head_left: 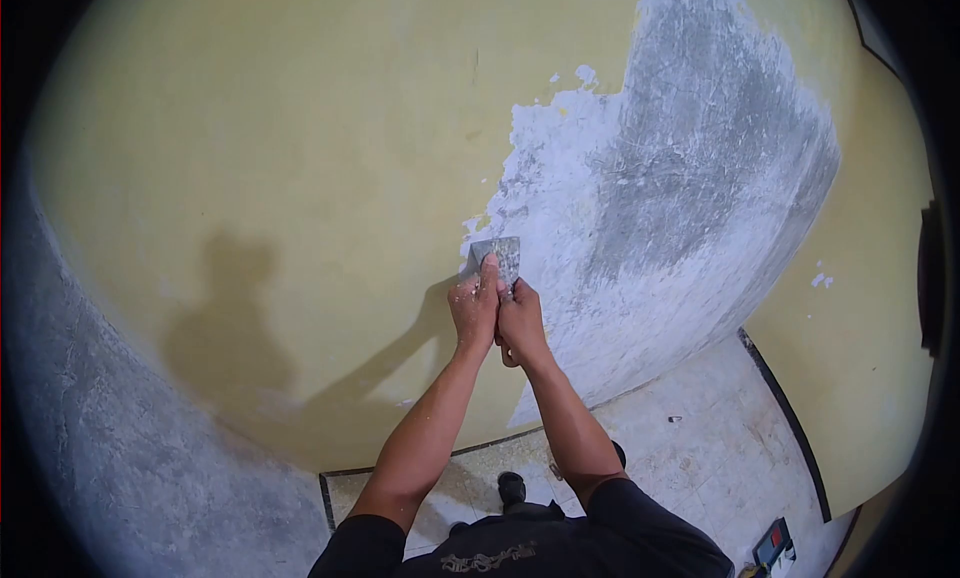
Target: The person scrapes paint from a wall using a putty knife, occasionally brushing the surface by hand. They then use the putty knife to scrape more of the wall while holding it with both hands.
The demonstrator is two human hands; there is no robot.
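Both my hands are closed around one scraper [509, 253], a putty knife with a wide, speckled grey metal blade. Its blade lies against the wall at the ragged edge between yellow paint [330, 128] and a bared white and grey patch [690, 168]. My left hand [474, 303] grips it from the left, one finger stretched up along the blade and white dust on the skin. My right hand [521, 320] is wrapped round its lower part from the right. The handle is mostly hidden by my fingers.
A grey bare surface [150, 448] curves along the lower left. Tiled floor [690, 458] with dark skirting [790, 428] lies below. A dark red and black object [771, 543] rests on the floor at lower right. My shoe [511, 488] shows beneath my arms.
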